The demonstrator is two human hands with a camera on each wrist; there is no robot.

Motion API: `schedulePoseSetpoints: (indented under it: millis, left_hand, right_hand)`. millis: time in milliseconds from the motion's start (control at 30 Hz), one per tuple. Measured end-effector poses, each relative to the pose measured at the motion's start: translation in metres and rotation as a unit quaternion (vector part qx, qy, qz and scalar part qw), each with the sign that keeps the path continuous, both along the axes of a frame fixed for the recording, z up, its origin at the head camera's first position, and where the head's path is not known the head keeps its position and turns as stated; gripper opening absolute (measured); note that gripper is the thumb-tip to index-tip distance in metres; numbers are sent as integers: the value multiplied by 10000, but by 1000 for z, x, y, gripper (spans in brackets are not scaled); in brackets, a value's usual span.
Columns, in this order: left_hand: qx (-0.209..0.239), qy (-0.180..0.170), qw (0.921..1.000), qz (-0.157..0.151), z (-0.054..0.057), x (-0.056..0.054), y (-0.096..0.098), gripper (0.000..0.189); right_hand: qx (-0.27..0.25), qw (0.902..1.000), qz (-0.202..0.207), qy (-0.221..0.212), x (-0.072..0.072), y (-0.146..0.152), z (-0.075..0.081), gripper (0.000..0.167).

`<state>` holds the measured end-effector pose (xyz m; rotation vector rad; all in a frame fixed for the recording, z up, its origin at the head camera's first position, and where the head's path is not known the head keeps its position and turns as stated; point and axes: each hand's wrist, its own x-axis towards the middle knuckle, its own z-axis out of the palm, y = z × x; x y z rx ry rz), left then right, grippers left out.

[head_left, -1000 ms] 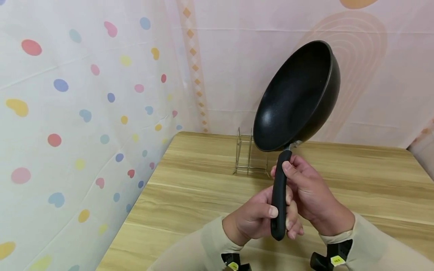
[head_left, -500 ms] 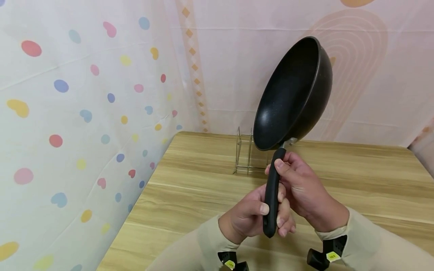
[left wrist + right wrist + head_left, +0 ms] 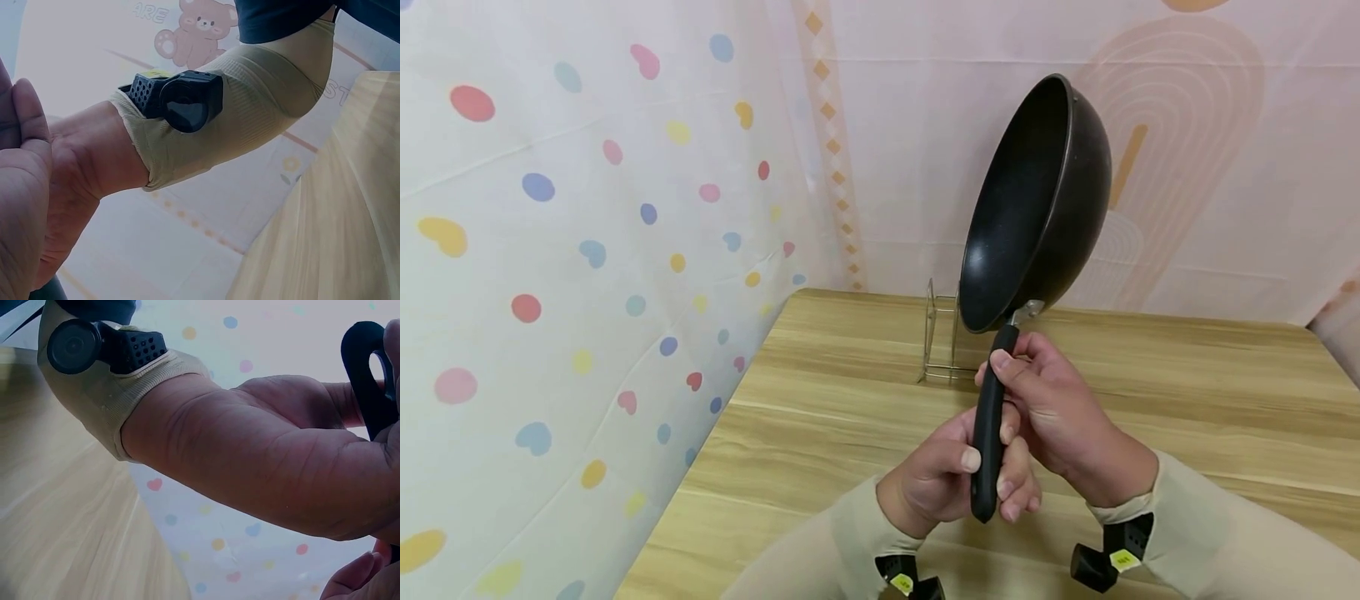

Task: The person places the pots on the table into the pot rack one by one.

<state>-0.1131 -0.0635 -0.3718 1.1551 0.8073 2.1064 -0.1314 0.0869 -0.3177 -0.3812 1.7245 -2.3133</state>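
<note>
holding the black pan aloft by its handle: left hand grips the lower end, right hand pinches the upper. pan tilted above the table, partly hiding the wire rack. lifting looks done; setting down, not yet.

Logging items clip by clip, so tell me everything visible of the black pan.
The pan is deep, round and black, with a slight sheen. A silvery bracket joins it to a black, plastic-looking handle with a looped end. It is held above the table, tilted, handle downward, its opening turned leftward in the head view. The left hand grips the handle's lower part; the right hand, nearer the bracket.
</note>
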Motion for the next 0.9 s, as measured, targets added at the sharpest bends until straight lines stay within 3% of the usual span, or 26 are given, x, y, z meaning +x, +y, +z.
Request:
schedulePoseSetpoints:
  millis: [400, 900]
  left_hand:
    - [125, 122, 9998, -76, -2, -2, -5, 22]
    - [44, 266, 9994, -204, -2, -3, -19, 22]
  right_hand:
    - [7, 9997, -198, -154, 1, -8, 3, 14]
    - [8, 9998, -126, -145, 2, -21, 3, 18]
